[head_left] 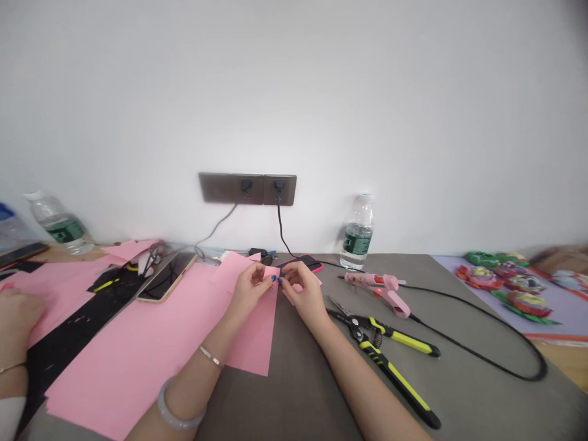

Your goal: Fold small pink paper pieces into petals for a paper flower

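My left hand (pixel 252 286) pinches a small piece of pink paper (pixel 271 271) between thumb and fingers. Right beside it, my right hand (pixel 303 289) is closed in a pinch at the paper's edge, and the two thumbs nearly touch. A bit of pink also shows between the right fingers. Below the hands, a sheet of pink paper (pixel 252 350) lies on the grey table, partly under my left wrist. Left of it spreads a larger stack of pink sheets (pixel 133 355). A phone with a pink edge (pixel 312 264) lies just behind my right hand.
Yellow-black pliers (pixel 390 343) lie open to the right, beside a pink glue gun (pixel 381 288) with a looping black cord. A water bottle (pixel 357 236) stands by the wall. Paper flowers (pixel 519 285) sit far right. Another phone (pixel 168 277) and another person's hand (pixel 18 321) are left.
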`<state>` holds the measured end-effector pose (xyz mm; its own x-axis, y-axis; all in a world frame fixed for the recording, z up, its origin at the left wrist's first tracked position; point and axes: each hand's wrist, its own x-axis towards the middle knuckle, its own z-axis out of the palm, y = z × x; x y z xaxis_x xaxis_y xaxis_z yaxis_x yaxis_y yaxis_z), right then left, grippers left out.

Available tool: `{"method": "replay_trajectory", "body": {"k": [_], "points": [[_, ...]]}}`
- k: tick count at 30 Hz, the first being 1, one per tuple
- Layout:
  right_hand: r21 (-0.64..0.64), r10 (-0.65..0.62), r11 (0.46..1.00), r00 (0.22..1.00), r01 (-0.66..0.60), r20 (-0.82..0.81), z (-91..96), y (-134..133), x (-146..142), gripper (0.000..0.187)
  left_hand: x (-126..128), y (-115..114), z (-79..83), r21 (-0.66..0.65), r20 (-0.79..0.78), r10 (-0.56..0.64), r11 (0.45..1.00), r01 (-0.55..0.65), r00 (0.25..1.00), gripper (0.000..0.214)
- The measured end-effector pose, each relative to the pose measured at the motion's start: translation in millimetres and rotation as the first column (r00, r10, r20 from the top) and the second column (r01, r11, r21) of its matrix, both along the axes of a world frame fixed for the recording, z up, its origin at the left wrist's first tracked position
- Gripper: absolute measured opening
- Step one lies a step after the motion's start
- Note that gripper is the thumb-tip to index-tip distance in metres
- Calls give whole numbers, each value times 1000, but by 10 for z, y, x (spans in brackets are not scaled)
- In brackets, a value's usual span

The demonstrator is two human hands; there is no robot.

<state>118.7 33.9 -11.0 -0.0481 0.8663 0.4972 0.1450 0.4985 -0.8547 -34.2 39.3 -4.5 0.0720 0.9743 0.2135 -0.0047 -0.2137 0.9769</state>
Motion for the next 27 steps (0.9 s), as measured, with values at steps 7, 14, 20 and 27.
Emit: {"method": "replay_trajectory", "body": {"k": [7, 14, 20, 27], "points": [[192, -30, 981, 973, -15, 229, 57, -44, -13, 16, 66, -36, -5, -146, 245, 7, 989, 30, 969, 32], [-259, -4, 965, 978, -51, -209, -32, 57, 58, 25, -20, 1, 11, -72, 142, 15, 997, -5, 990, 38], [-409, 80, 870, 897, -276, -434, -73, 85, 26, 38, 3, -1, 12, 0, 4, -46, 999, 46, 999, 30], [-296, 83, 947, 986, -124, -146, -62, 28, -15, 31, 12, -6, -32, -111, 119, -28, 993, 42, 992, 31]]}}
